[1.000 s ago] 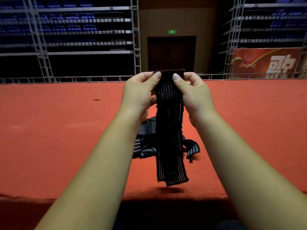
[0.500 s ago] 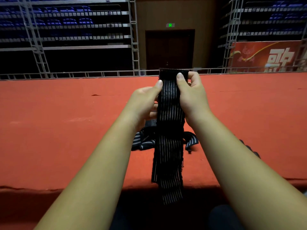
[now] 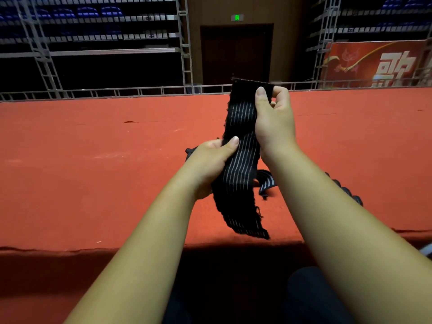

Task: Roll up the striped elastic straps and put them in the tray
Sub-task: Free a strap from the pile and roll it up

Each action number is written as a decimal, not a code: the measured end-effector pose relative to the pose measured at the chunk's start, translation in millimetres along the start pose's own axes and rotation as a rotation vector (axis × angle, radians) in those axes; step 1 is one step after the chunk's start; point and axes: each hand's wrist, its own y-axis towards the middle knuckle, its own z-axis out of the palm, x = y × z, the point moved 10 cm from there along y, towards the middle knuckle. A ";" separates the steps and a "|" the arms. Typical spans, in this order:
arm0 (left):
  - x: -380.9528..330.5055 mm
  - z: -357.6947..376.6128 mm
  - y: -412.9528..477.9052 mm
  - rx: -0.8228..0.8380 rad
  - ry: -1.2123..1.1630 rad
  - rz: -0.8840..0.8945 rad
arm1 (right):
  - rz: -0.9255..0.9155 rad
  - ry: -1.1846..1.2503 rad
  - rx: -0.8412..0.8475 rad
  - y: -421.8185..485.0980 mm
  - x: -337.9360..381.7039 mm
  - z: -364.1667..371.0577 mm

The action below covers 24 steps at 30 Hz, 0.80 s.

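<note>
Two hands (image 3: 210, 166) (image 3: 274, 122) staggered along upright strap (image 3: 242, 164)

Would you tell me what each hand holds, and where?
A black, white-striped elastic strap: right hand pinches its top end, left hand grips its middle.

Probably arena: tiered blue seats (image 3: 93, 12)

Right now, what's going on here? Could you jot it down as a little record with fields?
Setting: red carpeted surface, tiered seats behind
Held item: striped elastic strap, unrolled, lower end hanging free
Grip of right hand: pinches the strap's top end
Grip of left hand: holds it midway, thumb on front
Also on surface: more striped straps, partly hidden behind the hands
Tray: none I can make out
</note>
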 end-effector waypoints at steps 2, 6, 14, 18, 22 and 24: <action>7.4 1.5 0.3 0.003 -0.037 -0.012 | 0.049 0.011 -0.003 -1.3 -11.8 -0.1; 41.4 1.8 3.5 0.026 -0.067 -0.105 | 0.124 -0.035 0.025 -5.2 -47.9 1.8; 144.4 -31.3 35.6 0.026 0.194 -0.317 | 0.309 -0.091 0.095 -18.8 -158.0 -0.9; 149.7 -58.9 70.1 -0.083 0.306 -0.247 | 0.360 -0.070 0.095 -19.2 -202.4 2.1; 139.9 -75.5 104.8 -0.152 0.333 -0.136 | 0.358 -0.031 0.096 -7.8 -231.9 7.7; 134.9 -79.6 119.5 -0.179 0.352 -0.072 | 0.377 -0.012 0.103 -2.6 -246.7 10.4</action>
